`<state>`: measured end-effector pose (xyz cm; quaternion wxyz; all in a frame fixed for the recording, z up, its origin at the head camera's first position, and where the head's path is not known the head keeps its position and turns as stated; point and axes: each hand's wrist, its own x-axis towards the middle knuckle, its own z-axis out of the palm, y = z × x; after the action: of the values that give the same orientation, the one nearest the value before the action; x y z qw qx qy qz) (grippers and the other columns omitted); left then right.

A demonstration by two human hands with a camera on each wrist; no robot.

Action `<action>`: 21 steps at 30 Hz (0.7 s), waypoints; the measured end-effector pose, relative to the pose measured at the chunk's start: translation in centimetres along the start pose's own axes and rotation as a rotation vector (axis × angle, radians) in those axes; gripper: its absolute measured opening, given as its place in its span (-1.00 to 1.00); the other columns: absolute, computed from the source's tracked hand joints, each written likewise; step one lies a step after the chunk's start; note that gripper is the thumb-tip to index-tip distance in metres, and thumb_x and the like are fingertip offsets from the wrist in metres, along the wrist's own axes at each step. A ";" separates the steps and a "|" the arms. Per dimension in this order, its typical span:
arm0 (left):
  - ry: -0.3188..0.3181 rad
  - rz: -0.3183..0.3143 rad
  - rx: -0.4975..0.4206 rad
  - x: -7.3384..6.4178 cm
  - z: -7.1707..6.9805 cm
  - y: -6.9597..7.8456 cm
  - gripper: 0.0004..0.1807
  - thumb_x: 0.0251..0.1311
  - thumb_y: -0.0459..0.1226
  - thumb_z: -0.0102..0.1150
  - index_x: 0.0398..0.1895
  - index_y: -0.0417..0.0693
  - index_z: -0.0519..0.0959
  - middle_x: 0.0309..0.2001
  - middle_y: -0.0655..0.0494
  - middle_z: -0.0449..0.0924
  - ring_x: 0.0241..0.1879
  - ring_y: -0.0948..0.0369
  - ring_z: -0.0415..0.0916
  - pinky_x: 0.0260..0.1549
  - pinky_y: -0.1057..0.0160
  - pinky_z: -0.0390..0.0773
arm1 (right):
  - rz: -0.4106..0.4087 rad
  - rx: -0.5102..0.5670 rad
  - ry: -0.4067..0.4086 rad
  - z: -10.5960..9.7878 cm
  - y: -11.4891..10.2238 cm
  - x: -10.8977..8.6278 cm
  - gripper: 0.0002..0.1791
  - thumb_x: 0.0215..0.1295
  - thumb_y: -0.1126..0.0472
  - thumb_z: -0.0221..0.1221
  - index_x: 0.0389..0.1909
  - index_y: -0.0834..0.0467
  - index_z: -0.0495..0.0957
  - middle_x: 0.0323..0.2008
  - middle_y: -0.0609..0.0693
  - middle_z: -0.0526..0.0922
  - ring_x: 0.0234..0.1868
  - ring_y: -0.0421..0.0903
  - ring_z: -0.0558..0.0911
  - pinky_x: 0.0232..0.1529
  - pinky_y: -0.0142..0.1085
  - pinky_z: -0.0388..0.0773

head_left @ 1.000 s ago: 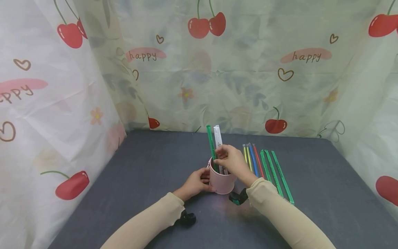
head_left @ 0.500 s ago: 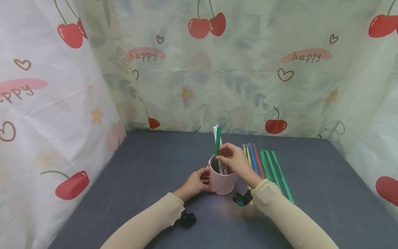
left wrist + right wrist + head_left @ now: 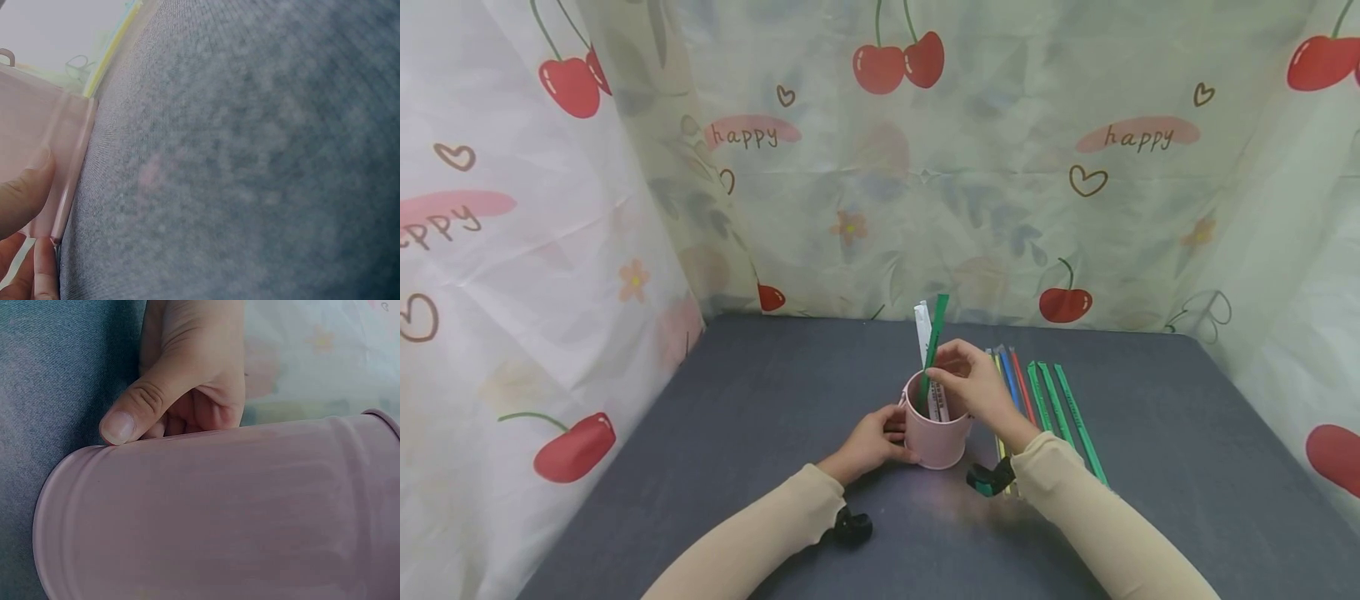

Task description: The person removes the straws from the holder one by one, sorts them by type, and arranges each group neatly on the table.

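Note:
A small pink bucket (image 3: 936,446) stands upright on the dark table. My left hand (image 3: 878,437) grips its left side low down, thumb in front and fingers behind; the left wrist view shows the thumb (image 3: 28,190) against the wall near the base. My right hand (image 3: 979,385), over the bucket's right rim, pinches a green wrapped straw (image 3: 937,321) between thumb and fingers. That straw leans to the right, its lower end inside the bucket. White wrapped straws (image 3: 922,329) also stand in there, crossing behind the green one.
Right of the bucket, several straws lie side by side: yellow ones, a blue straw (image 3: 1009,377), a red straw (image 3: 1021,379) and green wrapped straws (image 3: 1081,425). My right forearm covers some lower ends. A printed cloth (image 3: 880,208) hangs behind the table (image 3: 775,383) and at its sides.
The green straw's top has swung from left of the white straws to their right, and my right hand has shifted slightly right with it. My left hand and the bucket have stayed put.

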<state>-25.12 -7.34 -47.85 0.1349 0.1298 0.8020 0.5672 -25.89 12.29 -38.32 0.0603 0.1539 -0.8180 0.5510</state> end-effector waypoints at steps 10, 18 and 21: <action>0.000 0.000 0.007 0.0 0.0 -0.1 -0.23 -0.13 -0.41 0.51 0.24 -0.23 0.39 0.16 -0.11 0.50 0.12 0.03 0.52 0.09 0.10 0.57 | 0.024 0.050 -0.026 -0.1 -0.2 0.2 -0.72 0.27 0.32 0.24 -0.02 0.29 0.53 -0.06 0.24 0.62 -0.07 0.12 0.66 -0.02 -0.07 0.63; 0.001 0.006 0.014 -0.1 0.0 0.0 -0.23 -0.13 -0.40 0.51 0.24 -0.23 0.39 0.16 -0.10 0.51 0.12 0.03 0.52 0.09 0.10 0.57 | 0.014 0.102 -0.039 -0.2 -0.1 0.1 -0.67 0.26 0.23 0.27 0.01 0.25 0.54 -0.06 0.20 0.61 -0.15 -0.08 0.68 -0.10 -0.22 0.67; 0.000 0.012 0.014 -0.2 0.0 0.1 -0.23 -0.12 -0.41 0.51 0.24 -0.24 0.39 0.16 -0.11 0.51 0.12 0.02 0.52 0.09 0.11 0.57 | 0.019 0.121 -0.039 -0.2 -0.2 0.1 -0.67 0.26 0.25 0.27 0.01 0.26 0.53 -0.05 0.21 0.60 -0.16 -0.12 0.67 -0.11 -0.23 0.68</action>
<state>-24.99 -7.40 -47.74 0.1304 0.1356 0.8050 0.5626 -25.89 12.39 -38.03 0.0295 0.1602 -0.7855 0.5971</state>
